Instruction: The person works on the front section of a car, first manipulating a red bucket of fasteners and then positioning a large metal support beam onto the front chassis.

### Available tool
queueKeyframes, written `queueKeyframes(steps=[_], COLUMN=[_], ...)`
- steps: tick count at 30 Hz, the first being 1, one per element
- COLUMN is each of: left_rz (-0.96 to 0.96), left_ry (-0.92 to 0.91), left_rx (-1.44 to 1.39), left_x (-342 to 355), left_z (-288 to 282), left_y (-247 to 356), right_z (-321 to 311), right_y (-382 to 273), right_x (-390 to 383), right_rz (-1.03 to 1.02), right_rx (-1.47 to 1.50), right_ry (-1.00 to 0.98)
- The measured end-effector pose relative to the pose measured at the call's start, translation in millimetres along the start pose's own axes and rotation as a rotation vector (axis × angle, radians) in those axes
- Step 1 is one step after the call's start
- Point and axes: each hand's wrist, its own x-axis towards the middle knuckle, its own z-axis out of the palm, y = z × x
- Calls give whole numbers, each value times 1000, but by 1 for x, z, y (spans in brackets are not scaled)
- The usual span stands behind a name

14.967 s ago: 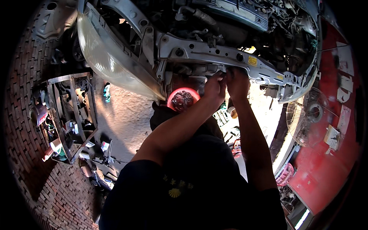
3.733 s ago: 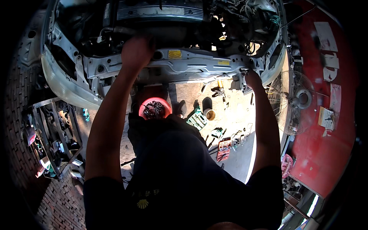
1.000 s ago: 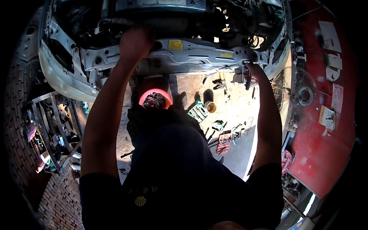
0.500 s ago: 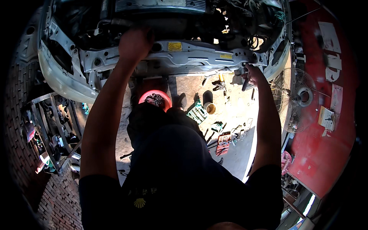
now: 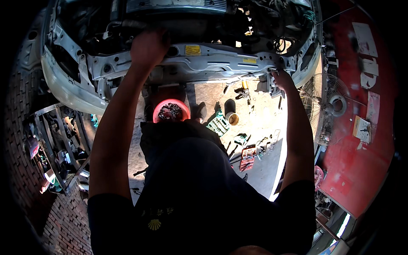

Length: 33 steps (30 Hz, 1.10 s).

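Note:
The bare metal front crossmember [image 5: 221, 63] of a car with its engine bay exposed spans the view ahead of me. My left hand [image 5: 148, 49] is closed at the left part of this beam, at the edge of the engine bay. Its fingers curl away into shadow, so what they grip is hidden. Below the beam's right end, my right hand [image 5: 282, 80] is closed against a dark bracket [image 5: 272, 78]. Its fingertips are at the bracket, and anything small between them cannot be made out.
A pink basin [image 5: 185, 111] of metal parts stands on the floor by my feet. Near it lie a green socket set [image 5: 218, 125], a round can [image 5: 232, 119] and a red tool case [image 5: 247, 158]. A fan [image 5: 325, 108] and a red panel [image 5: 352, 170] stand right; a metal rack [image 5: 63, 144] left.
My right hand has shifted slightly at the bracket, and the dark elongated thing below its fingers no longer shows distinctly. My legs have moved, uncovering more of the pink basin. My left hand stays put.

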Motion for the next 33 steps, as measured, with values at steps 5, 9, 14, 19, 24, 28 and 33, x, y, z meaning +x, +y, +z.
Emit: queueKeyframes(steps=[5, 9, 14, 19, 24, 28, 33], left_rz=[-20, 23, 104, -175, -986, -1107, -1194], left_ry=[-65, 14, 362, 81, -225, -266, -200], left_rx=[49, 40, -381, -937, -1439, -1728, -1771], left_x=[-4, -1, -23, -151, -206, -193, -167], left_z=[2, -1, -22, -30, 1, 18, 25], left_y=[-3, -4, -1, 45, 46, 16, 13], right_z=[6, 0, 31, 100, 128, 139, 151], right_y=[5, 1, -52, -173, -282, -320, -333], right_x=[5, -16, -108, -189, -192, -177, -169], right_rz=[246, -161, 45, -77, -194, -235, -82], right_rx=[446, -155, 620, 1196, 1049, 1122, 1231], right_ry=[-110, 316, -76, -607, -505, -397, -416])
